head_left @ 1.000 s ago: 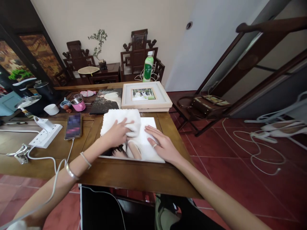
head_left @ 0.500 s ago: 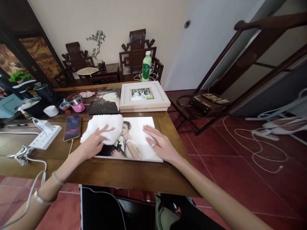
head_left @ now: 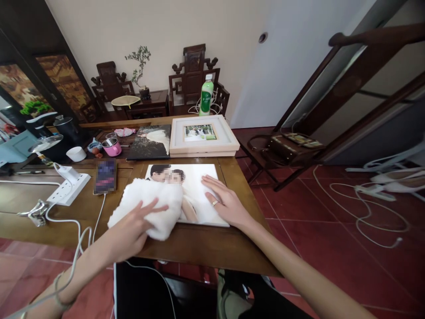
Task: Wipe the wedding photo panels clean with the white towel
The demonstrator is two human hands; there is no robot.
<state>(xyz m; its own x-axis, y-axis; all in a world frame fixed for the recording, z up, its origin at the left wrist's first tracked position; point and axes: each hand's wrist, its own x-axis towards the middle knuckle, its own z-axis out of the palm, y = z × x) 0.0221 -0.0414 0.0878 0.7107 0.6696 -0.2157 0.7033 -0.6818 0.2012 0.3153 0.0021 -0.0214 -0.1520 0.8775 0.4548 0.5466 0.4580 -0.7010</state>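
Spread left hand (head_left: 135, 226) has slid the white cloth (head_left: 141, 192) to the photo panel (head_left: 198, 195)'s near left corner, seemingly wiping there (right hand (head_left: 228, 203) pressed flat).

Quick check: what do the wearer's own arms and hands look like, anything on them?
Left hand and right hand: both ungloved, five-fingered. No sleeves visible on either forearm. Left wrist: thin, pale bracelet. Right hand: plain metallic ring. A white cable crosses the left forearm in view.

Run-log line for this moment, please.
left hand: on white cloth | right hand: on photo panel | cloth: over panel's near left corner
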